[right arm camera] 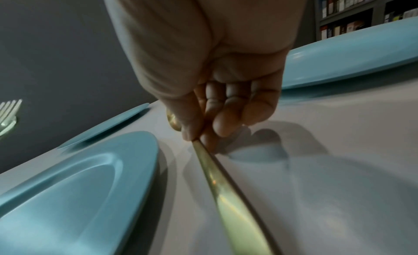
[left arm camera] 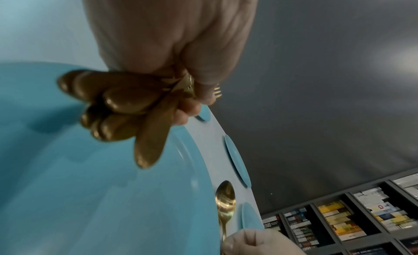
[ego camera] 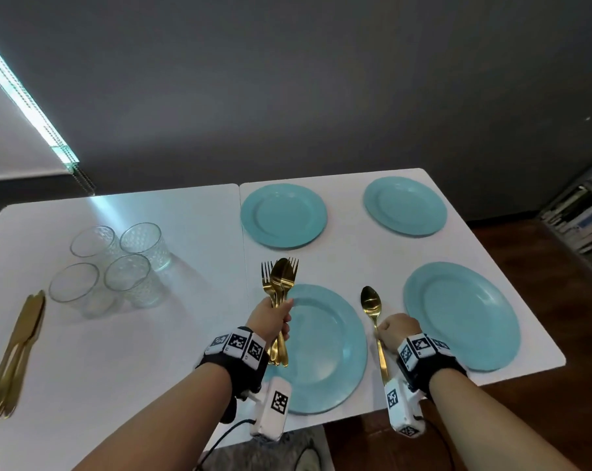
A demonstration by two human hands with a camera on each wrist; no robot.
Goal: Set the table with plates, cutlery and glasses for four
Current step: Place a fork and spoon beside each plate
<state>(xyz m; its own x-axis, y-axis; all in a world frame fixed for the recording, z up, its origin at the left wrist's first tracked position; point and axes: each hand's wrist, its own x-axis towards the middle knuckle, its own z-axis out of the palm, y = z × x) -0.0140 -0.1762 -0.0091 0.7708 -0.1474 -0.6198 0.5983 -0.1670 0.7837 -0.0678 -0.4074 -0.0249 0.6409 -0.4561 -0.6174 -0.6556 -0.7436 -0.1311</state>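
Several light-blue plates lie on the right half of the white table (ego camera: 158, 351); the nearest plate (ego camera: 321, 351) is in front of me. Above its left rim my left hand (ego camera: 274, 317) grips a bundle of gold forks and spoons (ego camera: 281, 283), heads up; their handle ends (left arm camera: 117, 114) fill the left wrist view. My right hand (ego camera: 394, 331) pinches the handle of a single gold spoon (ego camera: 372, 305), which lies on the table between the nearest plate and the near right plate (ego camera: 464, 317). The right wrist view shows thumb and fingers on that spoon's handle (right arm camera: 217, 176).
Two more blue plates (ego camera: 284, 215) (ego camera: 405, 205) sit at the far side. Several clear glasses (ego camera: 118, 266) stand grouped on the left half. Gold knives (ego camera: 16, 351) lie at the left edge. A bookshelf (ego camera: 583, 226) stands right of the table.
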